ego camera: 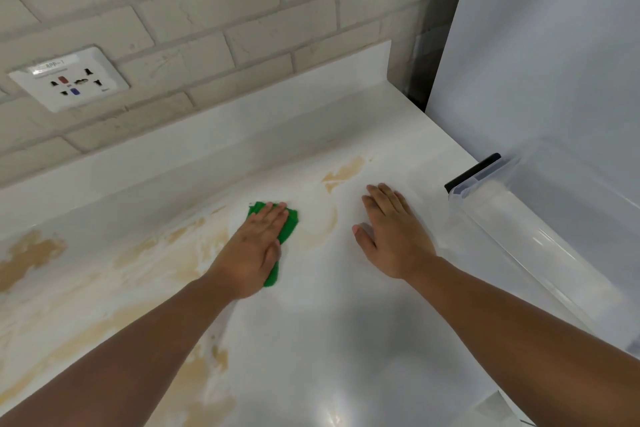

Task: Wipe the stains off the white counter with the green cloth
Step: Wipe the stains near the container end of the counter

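Observation:
My left hand lies flat with straight fingers on the green cloth, pressing it onto the white counter. The cloth shows past the fingertips and along the hand's right side; the rest is under the palm. My right hand rests flat on bare counter to the right, fingers spread, holding nothing. Tan stains smear the counter left of the cloth and down to the near left. One more tan stain sits beyond my right hand.
A brick-tile wall with a white power socket runs behind the counter's low upstand. A white fridge side bounds the counter on the right, with a clear plastic door shelf jutting beside my right forearm.

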The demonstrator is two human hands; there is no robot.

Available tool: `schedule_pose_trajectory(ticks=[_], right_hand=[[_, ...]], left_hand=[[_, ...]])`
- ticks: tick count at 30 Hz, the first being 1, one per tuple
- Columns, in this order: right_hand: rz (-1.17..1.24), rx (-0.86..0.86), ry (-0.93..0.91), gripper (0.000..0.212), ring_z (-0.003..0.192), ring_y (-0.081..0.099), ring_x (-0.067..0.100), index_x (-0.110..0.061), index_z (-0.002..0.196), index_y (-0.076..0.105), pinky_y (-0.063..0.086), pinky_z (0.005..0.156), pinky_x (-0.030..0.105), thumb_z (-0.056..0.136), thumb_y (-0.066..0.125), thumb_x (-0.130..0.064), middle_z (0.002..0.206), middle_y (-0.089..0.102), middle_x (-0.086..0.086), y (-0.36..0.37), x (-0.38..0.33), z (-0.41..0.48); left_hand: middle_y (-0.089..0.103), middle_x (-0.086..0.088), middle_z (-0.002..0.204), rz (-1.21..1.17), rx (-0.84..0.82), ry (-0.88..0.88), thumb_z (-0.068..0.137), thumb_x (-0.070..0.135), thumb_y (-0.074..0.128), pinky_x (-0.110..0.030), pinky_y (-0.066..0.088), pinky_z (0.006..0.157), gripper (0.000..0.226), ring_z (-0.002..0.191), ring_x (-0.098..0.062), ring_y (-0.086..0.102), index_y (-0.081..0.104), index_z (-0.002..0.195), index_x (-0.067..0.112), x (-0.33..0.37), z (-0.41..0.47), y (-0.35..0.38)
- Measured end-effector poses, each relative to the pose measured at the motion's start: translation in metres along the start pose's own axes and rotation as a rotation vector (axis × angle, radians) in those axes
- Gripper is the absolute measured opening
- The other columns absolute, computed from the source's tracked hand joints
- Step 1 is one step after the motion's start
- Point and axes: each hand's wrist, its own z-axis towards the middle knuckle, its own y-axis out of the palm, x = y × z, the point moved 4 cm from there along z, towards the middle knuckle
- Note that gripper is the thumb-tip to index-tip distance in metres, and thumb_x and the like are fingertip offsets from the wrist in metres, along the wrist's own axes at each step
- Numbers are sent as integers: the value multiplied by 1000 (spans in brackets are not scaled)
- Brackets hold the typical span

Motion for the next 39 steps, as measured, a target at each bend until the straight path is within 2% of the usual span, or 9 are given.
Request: schedule_pose_trajectory(ticks=[7, 12, 16, 19, 23, 25, 28, 30, 39], right_hand=[[15, 5, 3, 75, 149, 17, 28, -3, 146, 36, 14, 122, 43, 94, 18, -53, 158, 28, 14, -1, -1, 2], [24, 17, 4, 75, 148, 18, 29, -2, 146, 36, 14, 122, 43, 93, 18, -53, 157, 29, 14, -2, -1, 3], [49, 23, -3, 74, 148, 19, 30, -1, 146, 37, 16, 121, 45, 94, 18, -51, 157, 30, 16, -2, -1, 1], [130, 101, -13, 66, 147, 22, 31, 1, 143, 40, 23, 120, 46, 97, 28, -45, 156, 31, 16, -6, 0, -2], [252, 256, -32, 51, 140, 37, 31, 2, 136, 50, 36, 112, 47, 98, 43, -32, 148, 44, 16, -11, 3, -10], [277, 273, -34, 48, 138, 40, 30, 1, 133, 53, 37, 110, 47, 98, 44, -31, 144, 48, 14, -12, 4, -17], [270, 273, -38, 47, 137, 40, 27, -2, 133, 53, 37, 111, 45, 98, 44, -31, 143, 49, 11, -16, 3, -37], [253, 280, -44, 47, 137, 40, 26, -3, 134, 54, 36, 112, 43, 98, 44, -32, 143, 50, 11, -19, -1, -58], [159, 219, 0, 51, 140, 37, 25, -5, 137, 52, 29, 117, 39, 98, 41, -37, 145, 49, 10, -19, 1, -152]], left_hand=[[18, -9, 161, 42, 91, -355, 95, 32, 18, -37, 3, 122, 64, 150, -28, 11, 23, 153, 5, -17, 55, 4], [19, -8, 161, 25, 67, -248, 95, 29, 23, -39, 5, 123, 62, 150, -27, 12, 24, 153, 7, 9, 77, 13], [18, -6, 161, 10, 3, -14, 99, 31, 21, -37, 2, 123, 59, 151, -22, 7, 23, 153, 9, 39, 55, 18], [19, -3, 161, -24, -25, 118, 100, 29, 26, -35, 5, 123, 56, 151, -19, 9, 27, 152, 8, 36, 26, 13], [19, -5, 160, -5, 24, -78, 98, 35, 21, -32, 4, 123, 61, 150, -22, 13, 25, 152, 9, -2, 30, 7], [21, -8, 160, 7, 58, -202, 96, 35, 17, -37, 7, 123, 64, 150, -24, 13, 25, 152, 7, -3, 46, 9], [17, -10, 161, 22, 84, -298, 100, 26, 24, -41, 7, 123, 57, 150, -29, 11, 22, 153, 4, 14, 68, 12], [14, -9, 162, 24, 73, -273, 102, 22, 28, -40, 5, 123, 55, 150, -28, 8, 18, 154, 5, 26, 78, 15], [14, -5, 162, 27, -40, -34, 93, 31, 18, -38, 5, 123, 65, 151, -23, 7, 20, 154, 9, 73, 79, 32]])
